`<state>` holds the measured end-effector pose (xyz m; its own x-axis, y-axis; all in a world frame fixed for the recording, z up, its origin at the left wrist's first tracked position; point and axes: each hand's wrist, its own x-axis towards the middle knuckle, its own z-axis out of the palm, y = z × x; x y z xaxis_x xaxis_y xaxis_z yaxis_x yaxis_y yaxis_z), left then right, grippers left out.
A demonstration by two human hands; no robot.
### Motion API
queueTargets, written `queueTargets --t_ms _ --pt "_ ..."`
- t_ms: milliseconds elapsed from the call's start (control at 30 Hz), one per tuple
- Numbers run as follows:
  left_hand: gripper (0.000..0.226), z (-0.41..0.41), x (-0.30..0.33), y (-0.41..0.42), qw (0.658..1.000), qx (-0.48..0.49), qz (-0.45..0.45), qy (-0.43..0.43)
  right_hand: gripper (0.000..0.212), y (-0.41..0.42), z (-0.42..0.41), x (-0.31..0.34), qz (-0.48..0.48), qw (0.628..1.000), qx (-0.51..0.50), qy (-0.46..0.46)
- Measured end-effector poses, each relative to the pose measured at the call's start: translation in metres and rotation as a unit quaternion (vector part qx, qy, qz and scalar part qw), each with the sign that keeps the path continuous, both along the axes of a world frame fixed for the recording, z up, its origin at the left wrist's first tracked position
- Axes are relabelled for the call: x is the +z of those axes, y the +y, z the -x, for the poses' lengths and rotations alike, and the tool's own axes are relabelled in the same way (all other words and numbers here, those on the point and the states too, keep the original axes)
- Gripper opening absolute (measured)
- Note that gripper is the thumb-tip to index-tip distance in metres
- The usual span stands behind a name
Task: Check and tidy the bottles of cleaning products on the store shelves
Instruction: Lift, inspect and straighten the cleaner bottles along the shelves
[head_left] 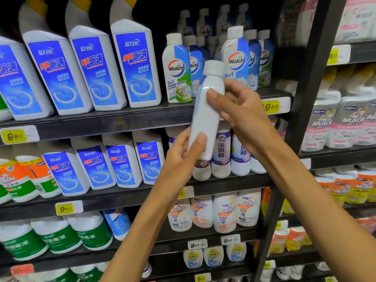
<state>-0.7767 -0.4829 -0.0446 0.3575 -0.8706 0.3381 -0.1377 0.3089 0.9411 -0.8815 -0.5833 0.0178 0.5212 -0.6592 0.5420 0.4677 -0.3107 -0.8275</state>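
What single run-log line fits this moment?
left hand: grips bottle base | right hand: grips upper body | white bottle: off shelf, plain side showing

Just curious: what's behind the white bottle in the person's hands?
Behind the white bottle, held by both hands, stand Walch bottles on the upper shelf and purple-labelled bottles on the shelf below. Its body hides what sits directly behind it.

The held bottle (207, 110) shows only its blank back, label hidden.

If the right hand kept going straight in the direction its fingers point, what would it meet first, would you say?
The right hand already grips the white bottle, so that comes first. Beyond it, up and left, the Walch 5in1 bottle on the shelf looks likeliest, though depth is unclear.
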Motion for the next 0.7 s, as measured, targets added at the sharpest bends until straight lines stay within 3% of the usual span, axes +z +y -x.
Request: queueTargets --t_ms 133,267,367,533,700 --pt "0.066 0.004 -0.004 -0.007 0.999 0.016 0.021 -0.030 0.058 0.003 0.003 0.006 0.099 0.994 -0.021 0.027" --pt "0.092 -0.005 -0.010 -0.006 0.995 -0.094 0.032 0.025 0.056 -0.005 0.015 0.008 0.089 0.991 0.095 0.028" --pt "0.089 -0.013 -0.013 -0.008 0.993 -0.102 0.047 0.031 0.053 -0.003 0.020 0.005 0.123 0.992 0.017 0.009" --pt "0.051 -0.016 -0.008 -0.017 0.987 0.016 0.069 -0.143 0.058 0.013 0.019 -0.008 0.237 0.966 -0.089 -0.045" --pt "0.047 -0.023 0.003 -0.020 0.959 0.124 0.118 -0.227 0.059 0.029 0.026 -0.009 0.364 0.928 -0.073 -0.029"
